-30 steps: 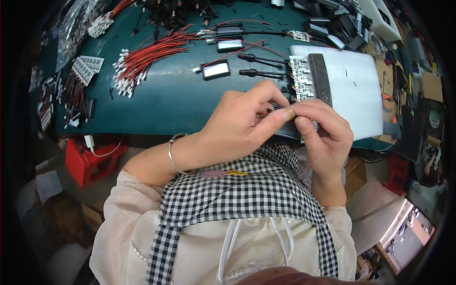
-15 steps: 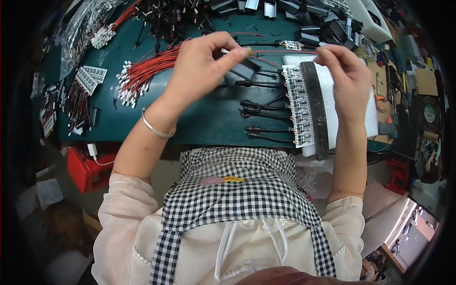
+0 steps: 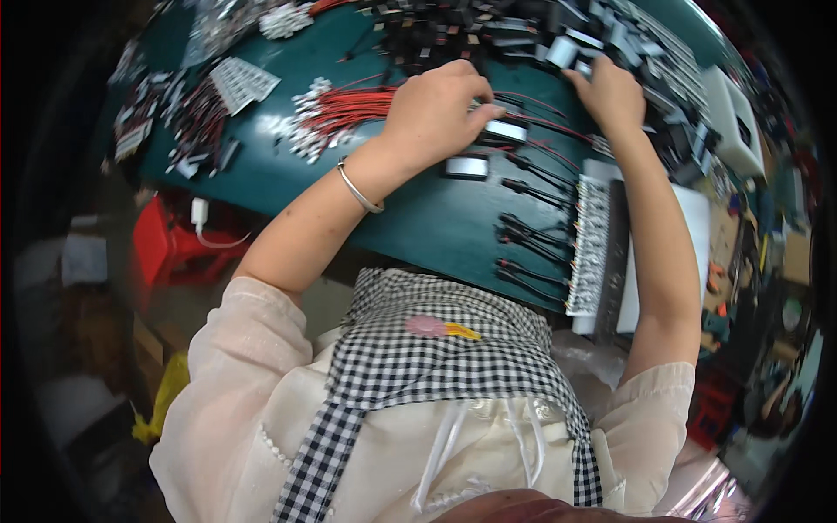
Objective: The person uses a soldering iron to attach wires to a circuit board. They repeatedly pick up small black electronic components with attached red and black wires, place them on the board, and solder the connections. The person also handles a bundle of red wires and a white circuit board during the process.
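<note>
A white plug (image 3: 200,212) shows in front of a red stool (image 3: 164,248).

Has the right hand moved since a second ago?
Yes. Against the white foam pad, the right hand has moved forward, from the pad's near end to beyond its far edge.

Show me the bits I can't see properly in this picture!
All in the head view:
Left hand: its own back hides what its fingers may hold.
Right hand: blur hides whether it grips anything.
Red wires: they go out of sight behind the left hand.
White foam slab: partly covered by the right forearm.
Pile of black parts: cut off by the top edge.
</note>
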`<state>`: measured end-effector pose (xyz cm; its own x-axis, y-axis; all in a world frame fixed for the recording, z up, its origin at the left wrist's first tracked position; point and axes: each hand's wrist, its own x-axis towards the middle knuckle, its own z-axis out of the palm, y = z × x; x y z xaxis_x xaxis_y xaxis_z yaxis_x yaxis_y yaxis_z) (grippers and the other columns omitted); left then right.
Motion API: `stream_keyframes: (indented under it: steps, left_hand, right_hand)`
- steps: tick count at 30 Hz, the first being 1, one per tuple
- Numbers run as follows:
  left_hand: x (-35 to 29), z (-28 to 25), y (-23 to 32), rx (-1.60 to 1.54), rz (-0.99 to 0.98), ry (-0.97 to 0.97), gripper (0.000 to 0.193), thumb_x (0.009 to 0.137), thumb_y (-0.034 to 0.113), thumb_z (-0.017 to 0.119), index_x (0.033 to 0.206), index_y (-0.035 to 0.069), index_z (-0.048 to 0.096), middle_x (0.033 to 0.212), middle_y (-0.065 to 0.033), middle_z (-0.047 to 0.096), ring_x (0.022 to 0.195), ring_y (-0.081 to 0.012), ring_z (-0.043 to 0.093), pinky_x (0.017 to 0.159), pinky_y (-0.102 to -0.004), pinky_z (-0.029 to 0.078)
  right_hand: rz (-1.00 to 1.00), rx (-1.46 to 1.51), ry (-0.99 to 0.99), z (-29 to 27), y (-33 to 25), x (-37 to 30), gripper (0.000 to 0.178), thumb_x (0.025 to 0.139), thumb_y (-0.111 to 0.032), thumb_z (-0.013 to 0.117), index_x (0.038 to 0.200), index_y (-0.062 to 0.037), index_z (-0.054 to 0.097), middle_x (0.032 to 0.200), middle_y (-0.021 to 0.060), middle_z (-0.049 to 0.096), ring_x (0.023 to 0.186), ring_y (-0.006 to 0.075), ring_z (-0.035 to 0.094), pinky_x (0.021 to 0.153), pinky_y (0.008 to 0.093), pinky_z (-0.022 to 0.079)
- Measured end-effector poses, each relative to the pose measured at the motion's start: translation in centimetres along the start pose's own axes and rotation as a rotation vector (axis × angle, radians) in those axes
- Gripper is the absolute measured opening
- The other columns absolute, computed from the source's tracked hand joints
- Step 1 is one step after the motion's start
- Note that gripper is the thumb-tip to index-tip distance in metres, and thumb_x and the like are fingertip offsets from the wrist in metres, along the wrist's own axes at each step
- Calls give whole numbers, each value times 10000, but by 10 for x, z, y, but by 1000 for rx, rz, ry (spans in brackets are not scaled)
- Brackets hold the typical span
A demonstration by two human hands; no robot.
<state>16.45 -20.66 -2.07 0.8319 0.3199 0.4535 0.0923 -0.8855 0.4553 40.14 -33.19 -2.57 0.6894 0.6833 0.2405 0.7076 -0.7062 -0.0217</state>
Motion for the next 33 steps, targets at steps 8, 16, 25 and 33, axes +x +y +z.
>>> stream_keyframes:
  steps: [8, 16, 25, 33]
  left_hand:
    - [-48, -97, -98, 160, -298, 138, 114, 846, 120, 690, 925, 42, 714, 755, -60, 678, 611, -134, 600, 586, -271, 477]
    - [-64, -131, -118, 292, -633, -231, 226, 777, 260, 752, 869, 56, 725, 767, -118, 692, 720, -256, 668, 690, -352, 512]
    - [-104, -144, -143, 116, -712, 174, 169, 824, 187, 714, 842, 19, 714, 773, -89, 702, 757, -129, 661, 682, -272, 492]
    - [-117, -141, -67, 225, -378, -482, 148, 718, 54, 748, 832, 21, 660, 764, -68, 628, 798, -235, 572, 734, -342, 446]
  right_hand:
    - [55, 449, -114, -45, 36, -19, 443, 769, -211, 725, 1150, -23, 599, 961, 128, 701, 855, 222, 679, 767, 324, 514]
    - [76, 1282, -296, -106, 32, -137, 475, 824, -94, 718, 1242, 44, 539, 1068, 132, 646, 1000, 206, 638, 897, 317, 485]
    - [69, 1467, -331, -118, 14, -215, 583, 751, -156, 799, 1220, 75, 539, 1100, 172, 617, 993, 257, 632, 905, 370, 496]
    - [40, 1512, -342, -111, 10, -234, 533, 770, -92, 763, 1227, 76, 548, 1170, 201, 574, 1021, 273, 619, 892, 362, 507]
